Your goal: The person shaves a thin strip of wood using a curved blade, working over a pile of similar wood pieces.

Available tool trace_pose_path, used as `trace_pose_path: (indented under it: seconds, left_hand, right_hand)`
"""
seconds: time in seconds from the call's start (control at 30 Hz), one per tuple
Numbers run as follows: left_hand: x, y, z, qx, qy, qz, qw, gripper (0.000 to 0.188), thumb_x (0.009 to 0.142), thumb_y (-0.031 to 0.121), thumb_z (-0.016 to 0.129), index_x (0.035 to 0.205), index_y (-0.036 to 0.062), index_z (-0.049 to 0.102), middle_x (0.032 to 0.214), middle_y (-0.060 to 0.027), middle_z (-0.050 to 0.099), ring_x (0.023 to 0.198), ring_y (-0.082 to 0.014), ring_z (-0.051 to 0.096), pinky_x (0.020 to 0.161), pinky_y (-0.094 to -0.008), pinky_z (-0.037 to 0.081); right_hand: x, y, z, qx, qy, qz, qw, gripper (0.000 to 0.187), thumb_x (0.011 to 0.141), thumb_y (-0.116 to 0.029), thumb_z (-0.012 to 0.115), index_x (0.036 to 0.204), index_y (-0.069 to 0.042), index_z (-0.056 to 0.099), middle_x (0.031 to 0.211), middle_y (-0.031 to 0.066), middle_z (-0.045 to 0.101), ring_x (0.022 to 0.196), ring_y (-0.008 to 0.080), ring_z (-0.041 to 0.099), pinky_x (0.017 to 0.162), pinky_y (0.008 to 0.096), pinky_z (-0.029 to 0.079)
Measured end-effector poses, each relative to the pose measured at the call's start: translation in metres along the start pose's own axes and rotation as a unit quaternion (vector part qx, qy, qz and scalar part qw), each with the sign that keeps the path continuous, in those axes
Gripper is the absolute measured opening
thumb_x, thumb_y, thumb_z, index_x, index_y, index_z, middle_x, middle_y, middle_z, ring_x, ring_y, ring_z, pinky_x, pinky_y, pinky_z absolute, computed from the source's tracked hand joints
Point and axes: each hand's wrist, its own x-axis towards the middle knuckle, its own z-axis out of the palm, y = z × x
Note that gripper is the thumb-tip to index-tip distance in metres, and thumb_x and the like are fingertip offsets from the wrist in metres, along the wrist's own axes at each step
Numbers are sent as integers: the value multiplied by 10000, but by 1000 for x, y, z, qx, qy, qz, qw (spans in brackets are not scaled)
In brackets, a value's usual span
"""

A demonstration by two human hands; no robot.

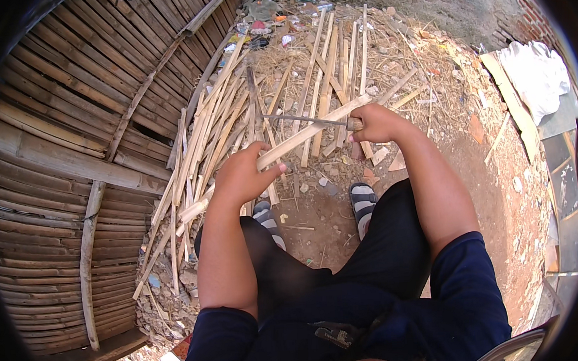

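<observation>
A long pale bamboo strip (pixel 297 143) slants in front of me, its far end up and to the right. My left hand (pixel 239 173) is round its nearer part, thumb on one side and fingers on the other; the palm hides where they meet. My right hand (pixel 379 123) is closed on the wooden handle of a long, thin-bladed knife (pixel 312 119). The blade points left and crosses over the strip near its far end. Whether its edge touches the strip, I cannot tell.
A pile of split bamboo strips (pixel 211 129) lies at the left, beside a bamboo-slat wall (pixel 65 146). More loose strips (pixel 326 74) lie ahead on littered ground. A white sack (pixel 533 79) and a flat board (pixel 510 103) are at the right. My sandalled feet (pixel 363 203) stand below the strip.
</observation>
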Motion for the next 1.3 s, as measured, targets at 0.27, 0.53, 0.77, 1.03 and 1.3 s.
trace_pose_path:
  seconds: [0.27,0.53,0.77,1.03,1.3]
  left_hand:
    - [-1,2,-2,8,-1,5,1000,676,857,494,852,1380,109,663,952,-205,763,935,-366,761,846,-454,568]
    - [-3,3,-4,6,-11,-4,1000,656,862,497,850,1354,105,666,937,-195,755,922,-359,755,833,-454,562]
    - [-3,5,-4,1,-16,-8,1000,647,865,479,855,1357,105,662,939,-197,755,922,-358,753,832,-453,560]
    - [-2,5,-3,-1,-6,1,1000,631,871,474,853,1347,103,669,933,-194,755,913,-348,754,825,-447,561]
    - [0,-2,1,-6,-3,9,1000,593,878,460,851,1314,90,694,917,-176,748,880,-323,742,800,-435,554]
  right_hand:
    - [1,-4,1,10,-9,6,1000,623,809,-343,880,1292,16,718,1139,251,759,1099,398,728,965,461,554]
    - [1,-6,1,8,-9,4,1000,602,809,-340,885,1253,32,724,1131,258,758,1092,404,729,958,462,555]
    - [1,-5,0,15,-13,7,1000,586,818,-336,880,1242,38,724,1120,259,758,1085,404,730,950,463,556]
    - [-4,-12,-6,7,-18,14,1000,599,827,-331,874,1283,25,719,1153,260,756,1115,405,724,979,462,550]
    - [-2,-11,-5,2,-19,19,1000,606,821,-337,881,1282,21,720,1156,258,756,1111,413,721,979,469,549]
